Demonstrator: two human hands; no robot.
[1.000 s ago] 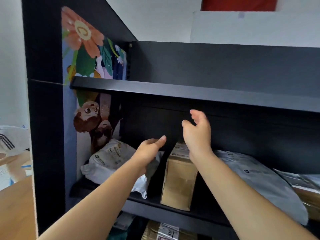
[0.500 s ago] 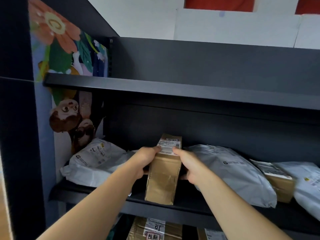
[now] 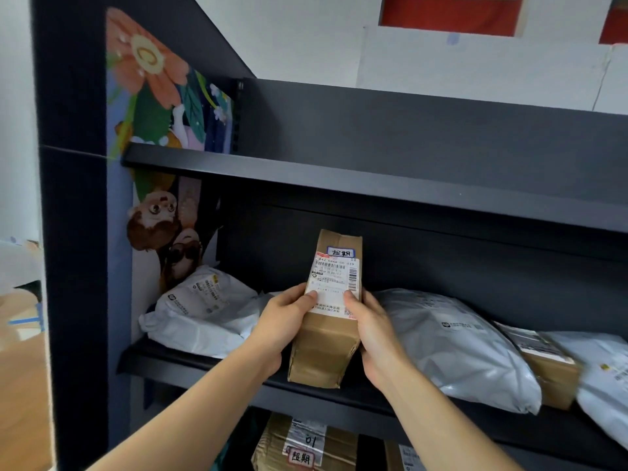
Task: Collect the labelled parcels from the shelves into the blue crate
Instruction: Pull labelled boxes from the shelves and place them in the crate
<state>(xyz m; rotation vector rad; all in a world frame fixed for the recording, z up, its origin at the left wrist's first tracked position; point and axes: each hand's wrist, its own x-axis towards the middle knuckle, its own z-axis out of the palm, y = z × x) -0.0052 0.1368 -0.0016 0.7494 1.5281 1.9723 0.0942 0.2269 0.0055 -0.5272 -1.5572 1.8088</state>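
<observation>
Spanning the view, the dark shelving unit (image 3: 373,185) carries grey mailer bags (image 3: 455,348) on its middle shelf; between them the brown labelled parcel (image 3: 326,341) stands tilted, clamped by the left hand (image 3: 285,321) and right hand (image 3: 373,331), thumbs on its label.

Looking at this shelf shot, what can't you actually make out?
Head view only:
- Blue crate: nowhere in frame.
- Small print on the brown box label: too small to read.
- Fingers of the left hand and right hand: behind the box.
- White mailer at right: blurred, cut by the edge.
- Carton on the lower shelf: cut by the bottom edge.
</observation>
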